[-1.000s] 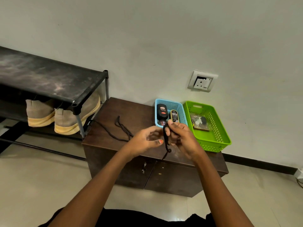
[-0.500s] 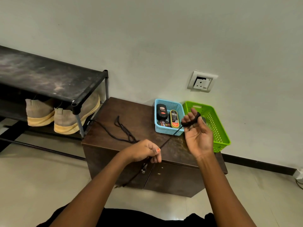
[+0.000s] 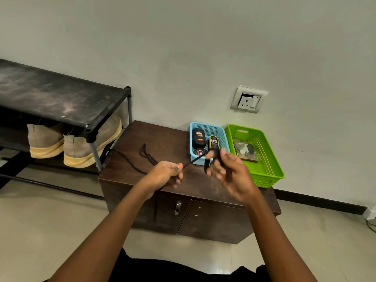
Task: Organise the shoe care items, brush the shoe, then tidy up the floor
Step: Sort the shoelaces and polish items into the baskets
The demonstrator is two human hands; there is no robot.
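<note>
Nearby: blue basket [image 3: 211, 129], green basket [image 3: 270, 178] behind hands; left hand [image 3: 164, 174] pinches black lace [image 3: 193, 161], right hand [image 3: 232, 171] curled round it.

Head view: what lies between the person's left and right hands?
In the head view, a taut stretch of black shoelace spans the gap, pinched by the left hand and looped round fingers of the right hand, above the brown cabinet top.

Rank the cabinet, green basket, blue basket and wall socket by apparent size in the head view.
Cabinet: by far the largest.
Green basket.
Blue basket: clearly smaller than the green one beside it.
Wall socket: smallest, though it sits farther back, so distance may shrink it slightly.
</note>
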